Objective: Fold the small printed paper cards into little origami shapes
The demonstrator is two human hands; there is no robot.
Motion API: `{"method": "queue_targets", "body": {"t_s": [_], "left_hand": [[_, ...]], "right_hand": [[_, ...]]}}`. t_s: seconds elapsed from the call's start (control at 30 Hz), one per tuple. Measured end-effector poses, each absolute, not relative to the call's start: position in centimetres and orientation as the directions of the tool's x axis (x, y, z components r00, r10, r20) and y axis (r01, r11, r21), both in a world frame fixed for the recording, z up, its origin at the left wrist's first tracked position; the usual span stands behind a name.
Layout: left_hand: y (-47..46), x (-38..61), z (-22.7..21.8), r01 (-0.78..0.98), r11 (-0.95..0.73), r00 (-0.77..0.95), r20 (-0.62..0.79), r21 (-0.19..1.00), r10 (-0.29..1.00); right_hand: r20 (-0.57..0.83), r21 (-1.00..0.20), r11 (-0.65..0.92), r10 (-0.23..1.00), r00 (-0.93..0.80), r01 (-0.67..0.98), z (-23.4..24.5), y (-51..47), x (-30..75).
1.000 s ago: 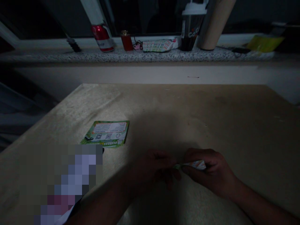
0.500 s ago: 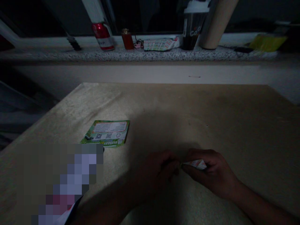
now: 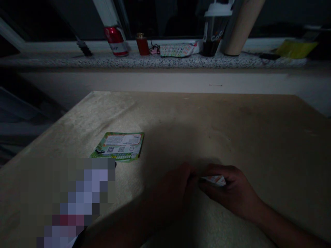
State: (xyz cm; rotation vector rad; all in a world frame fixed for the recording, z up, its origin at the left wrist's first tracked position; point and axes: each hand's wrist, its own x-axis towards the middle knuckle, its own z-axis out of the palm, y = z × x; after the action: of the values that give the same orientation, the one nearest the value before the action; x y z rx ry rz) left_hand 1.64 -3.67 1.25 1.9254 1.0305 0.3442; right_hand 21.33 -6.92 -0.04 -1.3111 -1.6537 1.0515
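Since a second ago the left hand [image 3: 176, 189] has closed in on the right hand [image 3: 230, 193], hiding the green tip between them. The right thumb and fingers pinch a small folded paper [image 3: 214, 179] low over the table [image 3: 232, 131], near right. The left fingers curl against its end, their grip too dim to tell. Working it cleanly likely needs both pinches close together. A green card [image 3: 119, 147] lies to the left.

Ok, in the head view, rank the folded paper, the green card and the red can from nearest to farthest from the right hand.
1. The folded paper, held in the right hand itself.
2. The green card, flat on the table, off to the left.
3. The red can, on the far sill, upper left.
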Motion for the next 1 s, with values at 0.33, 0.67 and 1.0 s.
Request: {"method": "queue_targets", "body": {"t_s": [0.33,0.67,1.0], "left_hand": [[-3.25,1.0,1.17,0.476,-0.348,0.636,-0.042,0.808,0.771],[-3.19,1.17,0.77,0.488,-0.466,0.639,0.062,0.738,0.767],[-3.2,1.44,0.48,0.498,-0.424,0.578,0.076,0.757,0.812]], "right_hand": [[0.098,-0.933,0.162,0.974,-0.206,0.321,0.3,-6.89,21.37],[0.142,-0.915,0.218,0.961,-0.236,0.34,-0.03,-6.97,21.43],[0.272,-0.85,0.349,0.932,-0.24,0.395,0.09,-6.84,21.37]]}}
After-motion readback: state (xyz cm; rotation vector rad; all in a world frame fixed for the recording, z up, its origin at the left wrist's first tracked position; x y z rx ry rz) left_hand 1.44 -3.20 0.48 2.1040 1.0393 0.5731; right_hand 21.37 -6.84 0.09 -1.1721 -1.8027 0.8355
